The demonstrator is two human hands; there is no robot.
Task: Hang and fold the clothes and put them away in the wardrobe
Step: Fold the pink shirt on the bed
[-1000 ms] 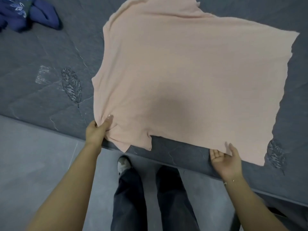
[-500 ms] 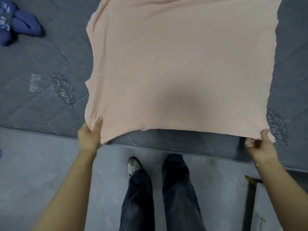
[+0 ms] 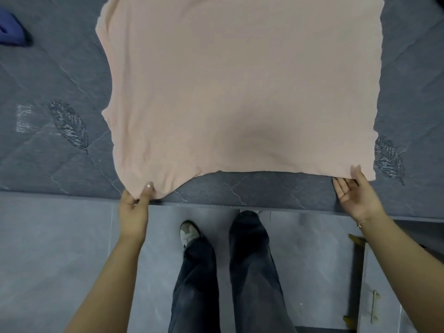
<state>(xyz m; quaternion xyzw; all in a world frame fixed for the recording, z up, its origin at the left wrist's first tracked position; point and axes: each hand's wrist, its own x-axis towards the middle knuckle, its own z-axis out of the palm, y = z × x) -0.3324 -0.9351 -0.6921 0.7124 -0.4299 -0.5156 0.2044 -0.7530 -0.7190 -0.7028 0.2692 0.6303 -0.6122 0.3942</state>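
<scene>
A pale pink shirt (image 3: 240,80) lies spread flat on the grey quilted mattress (image 3: 48,145), its hem near the mattress's front edge. My left hand (image 3: 134,207) pinches the hem's near left corner between thumb and fingers. My right hand (image 3: 355,195) is at the near right corner with the palm up and the fingers straight, its fingertips just touching the hem and gripping nothing. The top of the shirt runs out of the frame.
A dark blue garment (image 3: 12,32) lies at the mattress's far left. My legs and a shoe (image 3: 189,233) stand on the grey floor (image 3: 48,248) close to the bed edge. A low cabinet with a metal handle (image 3: 374,306) is at the lower right.
The shirt was pulled toward me and straightened on the mattress. My right hand, which pinched the right corner half a second ago, has let go and opened. My left hand keeps its pinch.
</scene>
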